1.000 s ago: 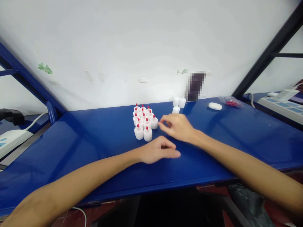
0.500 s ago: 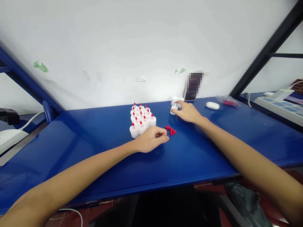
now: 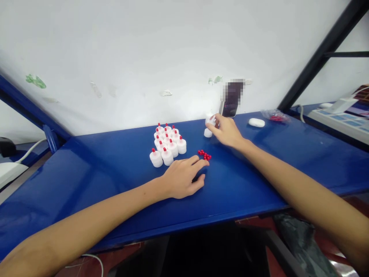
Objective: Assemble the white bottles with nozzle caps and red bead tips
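Note:
Several small white bottles (image 3: 156,158) with red caps stand upright in a close group on the blue table. To their right lies a scatter of small loose red caps (image 3: 205,155). My left hand (image 3: 186,177) rests low over the table just in front of these caps, thumb and fingers apart, holding nothing. Farther back, my right hand (image 3: 226,130) has its thumb and fingers closed on a white bottle (image 3: 213,119) whose bare nozzle shows, tilted. Most of that bottle is hidden by the fingers. Another white bottle (image 3: 208,133) without a red cap stands right below the fingertips.
A phone (image 3: 231,102), partly pixelated, leans on the wall behind my right hand. To the right are a white oval case (image 3: 256,122) and a clear bag with red pieces (image 3: 276,116). Metal posts flank the table; a power strip (image 3: 340,125) lies at far right.
My right hand moved from beside the capped bottles back to the uncapped ones and took hold of one. My left hand shifted and its fingers opened. The loose red caps came into view.

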The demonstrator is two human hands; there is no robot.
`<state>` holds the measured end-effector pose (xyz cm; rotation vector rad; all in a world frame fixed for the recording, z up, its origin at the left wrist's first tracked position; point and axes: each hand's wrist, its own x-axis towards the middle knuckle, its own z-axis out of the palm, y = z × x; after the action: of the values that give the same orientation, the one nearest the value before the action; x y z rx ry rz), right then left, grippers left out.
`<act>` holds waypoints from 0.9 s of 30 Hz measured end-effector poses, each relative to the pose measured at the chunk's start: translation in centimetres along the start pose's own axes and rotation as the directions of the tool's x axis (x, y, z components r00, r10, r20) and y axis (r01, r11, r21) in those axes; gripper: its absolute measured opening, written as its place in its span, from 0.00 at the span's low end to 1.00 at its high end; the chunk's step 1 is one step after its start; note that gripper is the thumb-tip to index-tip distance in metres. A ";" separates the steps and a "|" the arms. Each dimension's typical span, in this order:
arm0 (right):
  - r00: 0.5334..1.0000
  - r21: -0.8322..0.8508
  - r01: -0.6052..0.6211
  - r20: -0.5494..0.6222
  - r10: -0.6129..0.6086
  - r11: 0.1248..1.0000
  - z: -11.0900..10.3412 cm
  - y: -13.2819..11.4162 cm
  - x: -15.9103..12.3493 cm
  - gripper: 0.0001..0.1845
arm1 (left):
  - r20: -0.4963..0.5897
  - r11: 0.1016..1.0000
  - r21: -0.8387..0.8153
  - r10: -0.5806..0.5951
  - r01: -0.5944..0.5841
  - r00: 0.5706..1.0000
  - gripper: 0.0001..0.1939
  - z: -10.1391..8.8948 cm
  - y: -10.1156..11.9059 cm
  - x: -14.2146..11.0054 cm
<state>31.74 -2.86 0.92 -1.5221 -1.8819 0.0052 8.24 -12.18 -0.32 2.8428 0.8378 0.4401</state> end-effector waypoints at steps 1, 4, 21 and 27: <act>1.000 0.036 0.014 -0.018 -0.013 0.999 0.0 -0.2 -0.1 0.14 | -0.002 0.999 0.029 -0.020 0.020 1.000 0.22 0.0 0.0 0.0; 0.998 0.134 0.048 -0.055 -0.041 0.990 0.0 -0.7 -0.3 0.13 | 0.024 0.995 0.083 -0.048 0.046 0.999 0.26 0.1 0.1 0.1; 0.932 0.283 0.322 0.073 -0.355 0.903 -0.7 -4.6 -3.0 0.11 | -0.140 0.983 -0.180 0.005 -0.031 0.990 0.08 0.5 -0.5 0.0; 0.941 0.305 0.261 0.132 -0.312 0.916 -0.2 -4.3 -3.2 0.11 | -0.127 0.956 -0.294 -0.016 -0.022 0.992 0.07 0.5 -0.9 0.3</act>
<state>28.39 -7.02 1.22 -1.0702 -2.1276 0.2746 8.14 -11.27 -0.89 2.5622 0.7190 0.6924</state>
